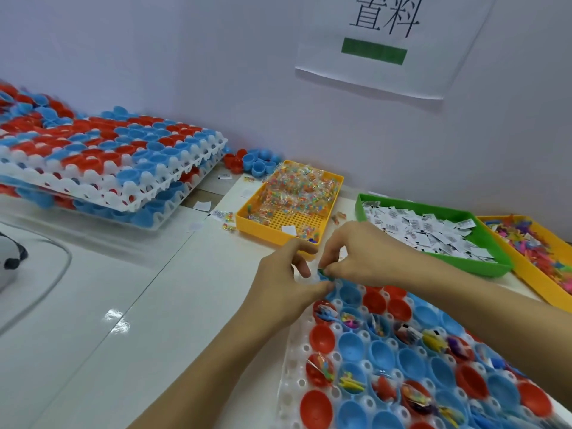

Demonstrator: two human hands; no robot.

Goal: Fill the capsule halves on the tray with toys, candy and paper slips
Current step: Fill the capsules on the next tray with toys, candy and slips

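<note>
A white tray [289, 394] of red and blue capsule halves lies at the lower right; several halves hold toys, candy packets and slips, others are bare. At the tray's far left corner my right hand [365, 258] pinches a small green toy [324, 271] over a blue half. My left hand [286, 281] meets it there, fingertips pinching at the same corner half and the clear wrapping beside the toy. A yellow bin of candy packets [291, 196], a green bin of paper slips [433, 233] and a yellow bin of coloured toys [532, 243] stand behind the tray.
Stacked white trays of red and blue capsule halves [102, 162] sit at the back left. Loose halves [253, 162] lie by the wall, and stray slips and candy packets [223, 216] dot the white tabletop. A grey-and-white object [9, 255] shows at the left edge.
</note>
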